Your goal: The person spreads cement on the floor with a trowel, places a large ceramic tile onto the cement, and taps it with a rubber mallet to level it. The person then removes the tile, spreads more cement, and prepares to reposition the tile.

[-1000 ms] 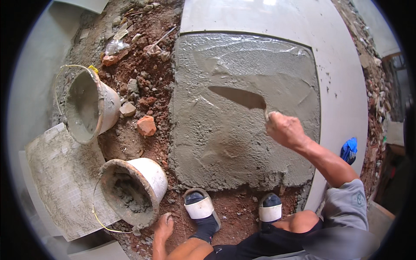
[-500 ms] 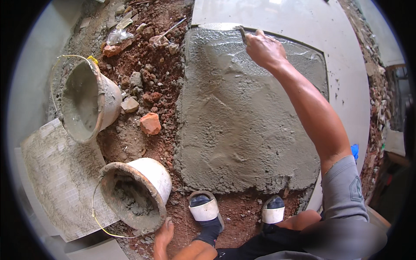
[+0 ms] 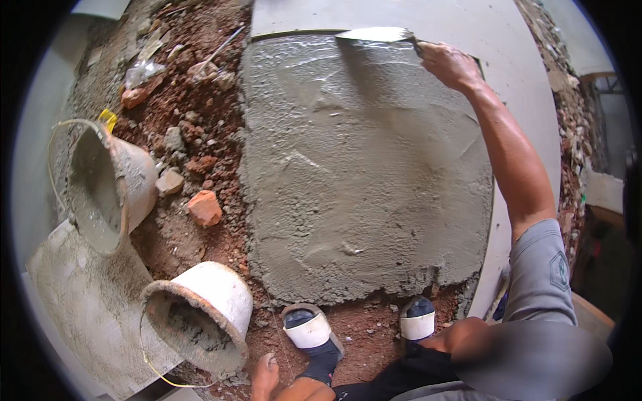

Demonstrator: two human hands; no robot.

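Note:
My right hand [image 3: 451, 65] is closed around the handle of a trowel [image 3: 376, 34]. Its bright metal blade points left along the far edge of a wide bed of wet grey mortar [image 3: 361, 180], where the mortar meets a large pale tile. Ridges and smooth streaks mark the mortar's surface. Low at the front, my left hand [image 3: 265, 375] hangs with its fingers curled and seems to hold nothing. It is just right of a tilted white bucket [image 3: 217, 294] with some mortar inside, apart from its rim.
A second mortar-coated bucket [image 3: 137, 180] leans at the left, beside a mortar-smeared board [image 3: 87, 294]. Red soil, stones and a brick chunk [image 3: 204, 208] lie between buckets and mortar. Pale tiles [image 3: 528, 87] border the far and right sides. My sandalled feet [image 3: 311, 327] stand at the near edge.
My right hand has swung the trowel to the right along the far edge. My left hand has come away from the bucket rim. The whole view has shifted slightly.

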